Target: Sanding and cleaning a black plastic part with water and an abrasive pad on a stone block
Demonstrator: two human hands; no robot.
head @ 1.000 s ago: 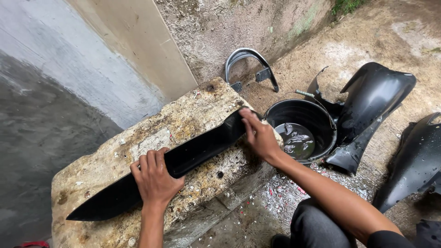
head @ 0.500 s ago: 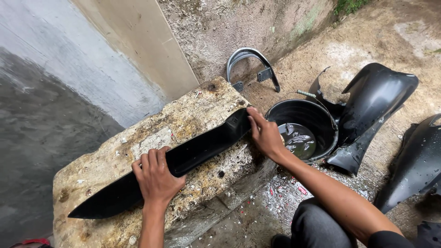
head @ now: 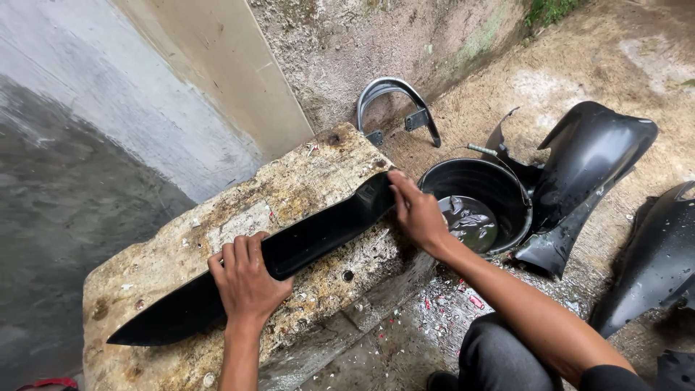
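A rough plastered wall [head: 376,51] rises behind, wet grey concrete [head: 79,181] lies left, and dirt ground [head: 579,65] is daylit.

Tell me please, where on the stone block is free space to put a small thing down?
The stone block is bare along its far side, between the long black panel and the wall, and at its near-left corner. The middle is taken by the panel, the left hand and the right hand. Right of the block, the black bucket and fenders crowd the ground.

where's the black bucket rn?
In the head view, the round black plastic bucket with water in it sits on the ground right of centre, just beyond the right hand, between the stained stone slab and the curved black plastic fender.
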